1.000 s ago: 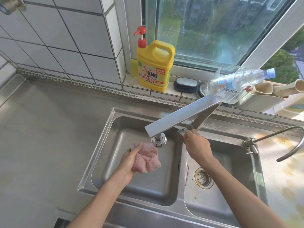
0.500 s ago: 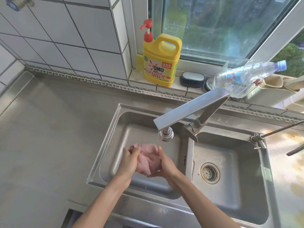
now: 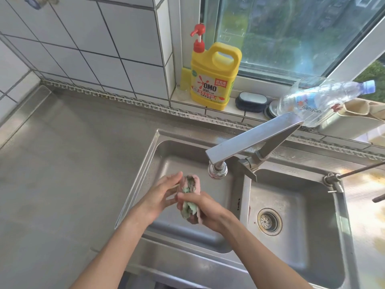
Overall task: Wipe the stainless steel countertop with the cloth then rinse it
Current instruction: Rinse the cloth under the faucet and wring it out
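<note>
1. Head view: cloth (image 3: 190, 200), pink and green, bunched over the left basin of the sink (image 3: 145, 163), just below and left of the faucet (image 3: 250, 138) spout.
2. Right hand (image 3: 205, 210) curled round the lower part of the cloth, grip closed firmly on it.
3. Left hand (image 3: 164, 196) with fingers nearly straight, pressing against the upper side of the cloth; not curled round it.
4. Probably soft, light, wet, easy to squeeze; no water stream clearly visible.
5. Best taken by the bunched middle, so no corner hangs loose.
6. Steel tabletop (image 3: 62, 163) to the left; yellow detergent bottle (image 3: 214, 74) on the window ledge.
</note>
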`<state>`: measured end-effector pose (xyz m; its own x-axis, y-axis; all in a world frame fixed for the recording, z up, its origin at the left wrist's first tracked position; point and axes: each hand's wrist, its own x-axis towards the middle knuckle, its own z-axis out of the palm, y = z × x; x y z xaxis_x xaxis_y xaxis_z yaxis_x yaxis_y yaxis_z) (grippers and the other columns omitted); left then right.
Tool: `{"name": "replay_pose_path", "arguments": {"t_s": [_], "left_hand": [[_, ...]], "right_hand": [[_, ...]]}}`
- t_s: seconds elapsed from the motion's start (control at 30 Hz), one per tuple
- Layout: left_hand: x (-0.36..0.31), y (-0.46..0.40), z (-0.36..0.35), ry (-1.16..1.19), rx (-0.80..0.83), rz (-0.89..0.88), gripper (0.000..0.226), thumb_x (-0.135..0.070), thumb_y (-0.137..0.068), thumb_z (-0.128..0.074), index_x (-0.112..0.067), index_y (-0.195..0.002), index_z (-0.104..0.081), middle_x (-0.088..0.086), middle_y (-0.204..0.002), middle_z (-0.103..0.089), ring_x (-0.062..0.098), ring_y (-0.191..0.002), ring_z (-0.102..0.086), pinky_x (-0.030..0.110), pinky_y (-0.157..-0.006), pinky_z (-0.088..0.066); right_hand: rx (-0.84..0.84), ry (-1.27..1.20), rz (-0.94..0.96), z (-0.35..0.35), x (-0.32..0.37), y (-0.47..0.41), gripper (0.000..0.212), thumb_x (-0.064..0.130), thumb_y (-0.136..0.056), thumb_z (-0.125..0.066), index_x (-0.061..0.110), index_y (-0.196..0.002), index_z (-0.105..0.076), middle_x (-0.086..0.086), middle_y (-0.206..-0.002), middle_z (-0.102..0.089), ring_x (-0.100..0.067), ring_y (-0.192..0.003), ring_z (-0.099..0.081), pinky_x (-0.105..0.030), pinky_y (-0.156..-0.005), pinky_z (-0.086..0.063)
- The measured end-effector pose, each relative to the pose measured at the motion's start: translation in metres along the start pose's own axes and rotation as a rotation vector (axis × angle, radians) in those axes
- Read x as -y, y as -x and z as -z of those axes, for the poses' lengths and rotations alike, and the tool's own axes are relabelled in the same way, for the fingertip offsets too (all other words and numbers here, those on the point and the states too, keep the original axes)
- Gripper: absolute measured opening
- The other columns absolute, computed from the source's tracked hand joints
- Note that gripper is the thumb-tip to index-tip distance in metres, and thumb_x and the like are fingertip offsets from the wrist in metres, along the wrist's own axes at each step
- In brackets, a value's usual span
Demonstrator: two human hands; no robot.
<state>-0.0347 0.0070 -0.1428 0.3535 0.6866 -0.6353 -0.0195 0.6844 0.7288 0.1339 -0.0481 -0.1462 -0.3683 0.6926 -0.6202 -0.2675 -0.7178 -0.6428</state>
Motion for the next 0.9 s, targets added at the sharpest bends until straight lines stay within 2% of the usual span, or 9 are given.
{"name": "replay_pose_path", "arguments": {"t_s": [0.1, 0.2, 0.3, 0.43, 0.53, 0.6, 0.77, 0.83, 0.9], "left_hand": [[-0.001, -0.010, 0.002, 0.257, 0.121, 0.059, 0.089, -0.070, -0.052, -0.090, -0.020, -0.120, -0.065, 0.004, -0.119, -0.071, 0.021, -0.097, -0.070, 0.037, -0.078, -0.058], [-0.004, -0.020, -0.002, 0.302, 0.215, 0.081, 0.096, -0.070, -0.055, -0.089, -0.019, -0.131, -0.060, 0.010, -0.131, -0.066, 0.027, -0.113, -0.065, 0.043, -0.098, -0.055], [0.003, -0.022, -0.011, 0.416, 0.413, 0.105, 0.086, -0.068, -0.066, -0.084, -0.016, -0.131, -0.061, 0.014, -0.132, -0.064, 0.032, -0.129, -0.057, 0.050, -0.120, -0.034], [0.004, -0.018, -0.013, 0.575, 0.510, 0.038, 0.067, -0.050, -0.077, -0.085, -0.011, -0.128, -0.067, 0.003, -0.102, -0.071, 0.025, -0.105, -0.071, 0.053, -0.108, -0.049], [-0.001, -0.027, -0.007, 0.559, 0.297, 0.033, 0.058, -0.043, -0.059, -0.099, -0.017, -0.102, -0.070, -0.009, -0.062, -0.052, 0.008, -0.058, -0.059, 0.036, -0.083, -0.061], [-0.005, -0.035, -0.007, 0.486, 0.114, 0.061, 0.063, -0.048, -0.050, -0.102, -0.022, -0.090, -0.061, -0.011, -0.052, -0.039, 0.006, -0.045, -0.045, 0.028, -0.065, -0.057], [-0.007, -0.057, -0.011, 0.113, -0.225, 0.139, 0.041, -0.053, -0.088, -0.074, -0.016, -0.091, -0.057, -0.011, -0.044, -0.037, 0.008, -0.037, -0.036, 0.024, -0.050, -0.042], [-0.005, -0.066, -0.017, -0.029, -0.321, 0.111, 0.032, -0.044, -0.100, -0.061, -0.012, -0.095, -0.059, -0.010, -0.042, -0.039, 0.008, -0.034, -0.037, 0.021, -0.048, -0.040], [-0.003, -0.076, -0.023, -0.209, -0.403, 0.075, 0.030, -0.036, -0.105, -0.051, -0.008, -0.103, -0.063, -0.004, -0.050, -0.049, 0.014, -0.040, -0.047, 0.023, -0.049, -0.042]], "right_hand": [[0.187, -0.270, -0.009, -0.002, 0.005, 0.001, 0.021, 0.033, -0.098, -0.060, 0.019, -0.083, -0.061, 0.002, -0.073, -0.054, -0.008, -0.049, -0.039, -0.019, -0.043, -0.019], [0.295, -0.447, -0.011, -0.006, 0.004, -0.003, 0.027, 0.036, -0.100, -0.049, 0.015, -0.093, -0.064, 0.002, -0.066, -0.053, -0.005, -0.040, -0.038, -0.018, -0.037, -0.016], [0.462, -0.596, -0.032, -0.020, -0.005, -0.010, 0.034, 0.040, -0.102, -0.046, 0.009, -0.104, -0.060, -0.004, -0.066, -0.058, -0.008, -0.036, -0.044, -0.019, -0.030, -0.023], [0.527, -0.703, -0.041, -0.031, -0.014, -0.015, 0.038, 0.041, -0.102, -0.047, 0.005, -0.103, -0.059, -0.006, -0.064, -0.057, -0.010, -0.034, -0.045, -0.020, -0.029, -0.020], [0.361, -0.487, -0.024, -0.029, -0.014, -0.010, 0.021, 0.031, -0.094, -0.067, 0.013, -0.094, -0.056, 0.003, -0.062, -0.043, -0.006, -0.040, -0.035, -0.019, -0.037, -0.019], [0.215, -0.247, -0.042, -0.024, -0.009, -0.007, 0.024, 0.020, -0.087, -0.075, 0.019, -0.088, -0.051, 0.003, -0.063, -0.037, -0.006, -0.044, -0.030, -0.019, -0.041, -0.019], [-0.087, 0.542, -0.107, -0.024, 0.011, -0.017, 0.019, 0.015, -0.091, -0.061, 0.018, -0.077, -0.048, -0.006, -0.064, -0.055, -0.015, -0.043, -0.041, -0.023, -0.040, -0.026], [-0.122, 0.968, -0.059, -0.027, 0.016, -0.026, 0.007, 0.011, -0.093, -0.051, 0.007, -0.091, -0.056, -0.022, -0.090, -0.069, -0.030, -0.065, -0.061, -0.031, -0.052, -0.041], [-0.151, 1.307, -0.046, -0.027, 0.015, -0.036, 0.023, 0.011, -0.097, -0.045, 0.006, -0.117, -0.057, -0.021, -0.116, -0.068, -0.038, -0.100, -0.067, -0.039, -0.075, -0.050]]}}
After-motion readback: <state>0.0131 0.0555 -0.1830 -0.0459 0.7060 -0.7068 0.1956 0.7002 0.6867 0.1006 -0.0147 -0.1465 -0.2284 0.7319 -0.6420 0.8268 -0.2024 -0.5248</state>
